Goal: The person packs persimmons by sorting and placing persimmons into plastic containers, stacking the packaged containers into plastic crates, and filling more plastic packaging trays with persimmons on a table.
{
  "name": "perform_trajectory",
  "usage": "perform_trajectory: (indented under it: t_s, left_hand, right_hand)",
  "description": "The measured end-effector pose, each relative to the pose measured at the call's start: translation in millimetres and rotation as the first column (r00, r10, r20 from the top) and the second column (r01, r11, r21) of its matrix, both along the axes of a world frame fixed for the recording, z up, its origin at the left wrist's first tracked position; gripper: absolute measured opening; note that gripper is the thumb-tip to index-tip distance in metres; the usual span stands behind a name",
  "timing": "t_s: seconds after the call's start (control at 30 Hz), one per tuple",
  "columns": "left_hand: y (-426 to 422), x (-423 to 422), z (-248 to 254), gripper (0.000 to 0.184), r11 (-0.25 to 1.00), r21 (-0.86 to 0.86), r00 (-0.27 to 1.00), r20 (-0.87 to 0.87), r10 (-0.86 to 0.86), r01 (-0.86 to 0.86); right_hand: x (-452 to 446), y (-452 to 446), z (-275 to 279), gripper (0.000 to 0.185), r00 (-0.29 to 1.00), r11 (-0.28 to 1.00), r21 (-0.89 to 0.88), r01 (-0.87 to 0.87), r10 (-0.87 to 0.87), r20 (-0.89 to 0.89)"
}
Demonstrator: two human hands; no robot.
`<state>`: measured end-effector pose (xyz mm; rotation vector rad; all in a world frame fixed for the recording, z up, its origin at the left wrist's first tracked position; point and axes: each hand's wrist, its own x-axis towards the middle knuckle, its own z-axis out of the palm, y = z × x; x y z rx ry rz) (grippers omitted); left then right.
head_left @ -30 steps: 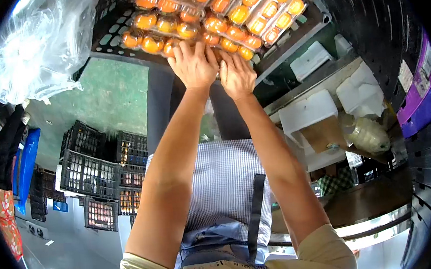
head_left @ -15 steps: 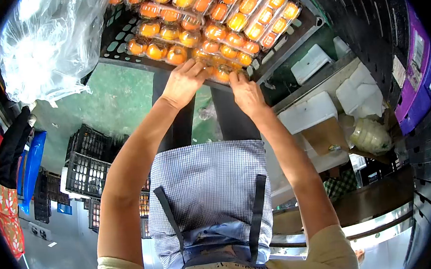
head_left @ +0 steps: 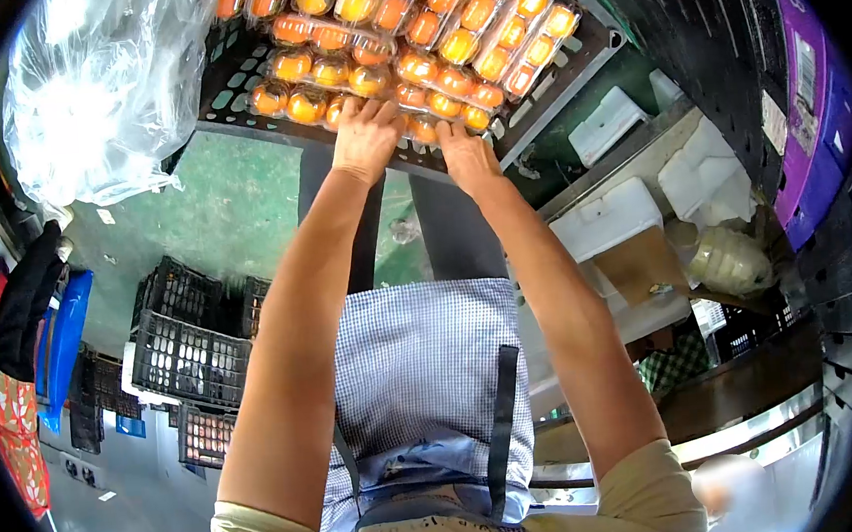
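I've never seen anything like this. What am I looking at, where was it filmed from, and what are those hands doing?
There is no machine here, just a person's two bare hands. The camera sits on their head, looking forward and down, so you also see their checked apron. At the top is a black crate holding clear packs of round orange and yellow items, perhaps fruit. The left hand and right hand are at a pack by the crate's near edge; how firmly they grip cannot be told. Clear plastic is bunched on the left.
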<state>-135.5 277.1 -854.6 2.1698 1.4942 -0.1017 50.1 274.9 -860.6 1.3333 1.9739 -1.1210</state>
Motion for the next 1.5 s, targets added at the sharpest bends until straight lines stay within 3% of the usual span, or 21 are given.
perform_trajectory:
  t_s: [0.1,0.2,0.23,0.27,0.33,0.4,0.43,0.57,0.67,0.7,0.8,0.83,0.87,0.93,1.0,1.03,1.13,1.23,1.3,1.4,1.5]
  left_hand:
    - [4.9,3.4,9.1,0.012,0.992,-0.130,0.996,-0.084,-0.015,0.004]
    - [16.2,-21.0,32.3,0.034,0.989,-0.051,0.970,0.197,0.143,-0.136]
    - [21.1,-34.5,42.8,0.060,0.983,-0.081,0.978,0.114,0.175,-0.166]
    - [24.1,-51.0,46.7,0.075,0.982,-0.009,0.979,0.073,0.189,-0.189]
    - [30.6,-80.8,44.0,0.091,0.964,0.050,0.959,-0.101,0.266,-0.262]
    - [27.2,-104.5,23.5,0.100,0.955,-0.034,0.939,-0.192,0.284,-0.296]
    - [24.3,-108.9,12.9,0.103,0.956,-0.047,0.952,-0.120,0.282,-0.289]
    - [33.6,-112.1,-0.5,0.103,0.912,-0.238,0.926,-0.265,0.269,-0.333]
    - [31.8,-117.0,-2.7,0.106,0.940,-0.153,0.945,-0.174,0.278,-0.304]
    - [33.2,-120.1,3.0,0.105,0.926,-0.224,0.948,-0.162,0.273,-0.304]
    - [36.3,-134.8,36.0,0.103,0.908,-0.228,0.934,-0.017,0.356,-0.351]
    - [40.6,-140.2,51.4,0.094,0.858,-0.276,0.865,0.139,0.482,-0.433]
    - [43.1,-147.7,68.6,0.065,0.852,-0.268,0.804,0.292,0.518,-0.451]
    - [39.9,-168.0,95.9,0.043,0.860,-0.354,0.770,0.402,0.496,-0.369]
    - [46.3,-179.4,127.9,0.034,0.964,0.106,0.947,0.237,0.214,-0.245]
    - [54.7,-186.2,138.1,0.030,0.940,0.317,0.990,0.101,0.096,-0.123]
    - [87.8,-208.2,139.1,0.033,0.855,0.481,0.957,-0.096,0.274,-0.196]
    - [93.9,-236.9,126.3,0.034,0.858,0.486,0.945,-0.171,0.278,-0.165]
    - [94.2,-240.9,123.8,0.037,0.851,0.496,0.954,-0.129,0.269,-0.173]
    - [95.8,-248.9,124.5,0.041,0.854,0.480,0.961,-0.073,0.267,-0.201]
    - [100.9,-255.4,129.9,0.040,0.867,0.430,0.961,0.005,0.278,-0.253]
  right_hand:
    - [1.4,0.1,8.9,0.018,0.999,0.997,-0.068,0.024,-0.021,0.033]
    - [6.8,30.6,43.1,0.024,0.994,0.999,-0.034,0.026,-0.029,-0.103]
    - [-2.2,54.6,55.3,0.021,0.997,0.987,-0.155,0.051,-0.040,0.073]
    - [-1.0,59.7,54.8,0.023,0.978,0.978,-0.023,0.207,-0.207,0.012]
    - [-0.1,74.4,43.0,0.028,0.942,0.930,0.148,0.336,-0.327,-0.078]
    - [-1.2,80.4,26.2,0.033,0.954,0.911,0.286,0.297,-0.271,-0.128]
    - [-2.7,77.8,13.3,0.034,0.962,0.903,0.338,0.266,-0.228,-0.148]
    - [-14.4,72.2,13.9,0.029,0.968,0.891,0.378,0.252,-0.233,-0.096]
    - [-15.0,73.2,24.2,0.024,0.951,0.905,0.295,0.308,-0.305,-0.058]
    - [-18.6,74.8,32.2,0.021,0.904,0.891,0.172,0.420,-0.428,0.009]
    - [-39.9,81.7,63.8,0.020,0.868,0.867,0.052,0.496,-0.494,-0.052]
    - [-47.8,76.9,62.1,0.021,0.843,0.853,0.010,0.522,-0.514,-0.157]
    - [-61.6,71.0,63.6,0.023,0.814,0.820,-0.094,0.564,-0.571,-0.104]
    - [-97.7,67.1,67.0,0.029,0.856,0.861,-0.126,0.493,-0.506,-0.108]
    - [-136.1,72.5,68.5,0.034,0.927,0.905,-0.204,0.374,-0.373,0.042]
    - [-146.3,56.3,40.1,0.035,0.960,0.956,-0.092,0.279,-0.281,-0.009]
    - [-159.8,50.4,26.8,0.039,0.992,0.988,-0.088,0.124,-0.124,-0.001]
    - [-152.2,36.3,21.6,0.031,0.999,0.998,0.041,0.049,-0.049,-0.009]
    - [-151.7,28.7,13.0,0.025,0.998,0.984,0.165,0.066,-0.063,-0.021]
    - [-155.1,26.0,7.4,0.023,0.999,0.979,0.201,0.034,-0.038,0.017]
    - [-154.7,47.3,22.5,0.027,0.998,0.999,-0.034,0.038,-0.036,0.059]
